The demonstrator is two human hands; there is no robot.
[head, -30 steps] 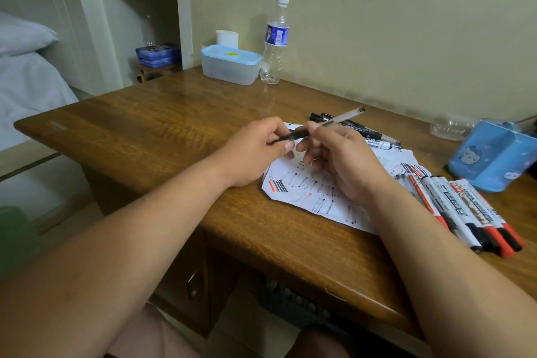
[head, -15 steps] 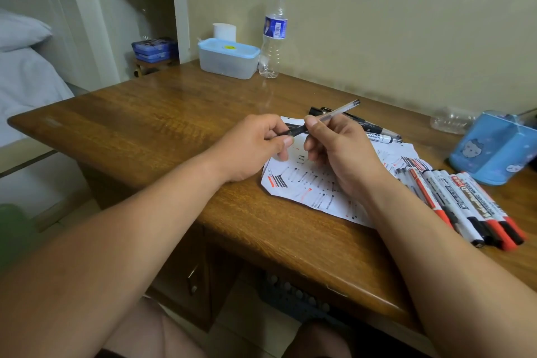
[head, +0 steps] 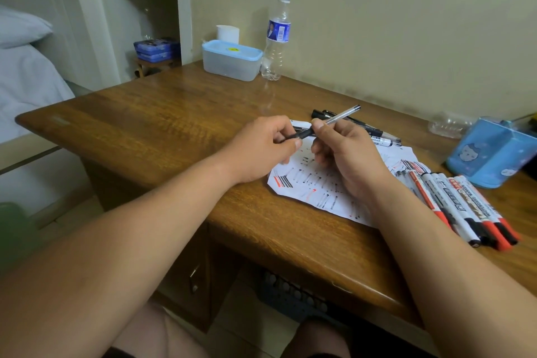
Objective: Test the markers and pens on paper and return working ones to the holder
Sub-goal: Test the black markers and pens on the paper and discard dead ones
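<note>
"So, where is the pen (head: 340,117)?"
"Up in the air, just over the top edge of the paper (head: 305,189). Both hands have it."
"How do they hold it?"
"The left hand (head: 261,148) has its grip closed on the black end, finger and thumb pinched round it. The right hand (head: 348,160) has its grip closed on the clear part, thumb on top. The far end sticks up past the right hand."
"Is the black end a cap?"
"I cannot tell."
"What is on the paper?"
"Lots of little black and red marks. It lies flat on the brown table (head: 174,113), under the hands."
"And the markers (head: 459,203)?"
"They lie side by side in a row on the table, just right of the right arm. Some caps are red, some black."
"Where is the holder (head: 491,154)?"
"It is blue and stands on the table just behind the markers. A few more pens (head: 380,136) lie behind the right hand."
"Anything else?"
"A water bottle (head: 276,38) and a box with a blue lid (head: 232,61) stand close together at the back of the table."
</note>
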